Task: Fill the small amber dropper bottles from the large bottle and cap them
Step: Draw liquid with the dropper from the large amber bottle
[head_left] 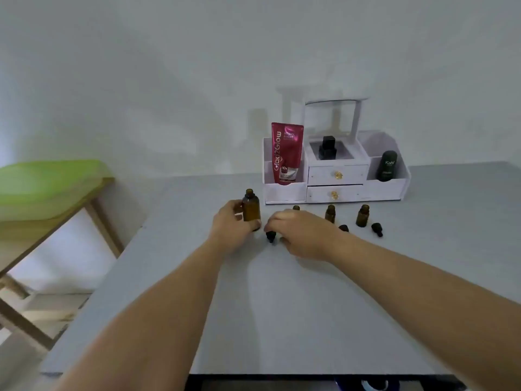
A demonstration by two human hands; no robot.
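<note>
The large amber bottle [251, 208] stands upright and uncapped on the grey table [282, 306], with my left hand [231, 224] wrapped around its lower part. My right hand [298, 232] rests just to its right, fingers pinching a black dropper cap [271, 236] that touches the table. Three small amber bottles stand uncapped in a row: one [296, 208] mostly hidden behind my right hand, one [330, 213] in the middle, one [362, 215] at the right. Two more black dropper caps [343, 228] [377, 229] lie near them.
A white drawer organiser [335, 180] stands behind the bottles and holds a red pouch [286, 152], a black square bottle [327, 148] and a dark tube [387, 165]. A wooden stool with a green top [50, 184] stands left of the table edge.
</note>
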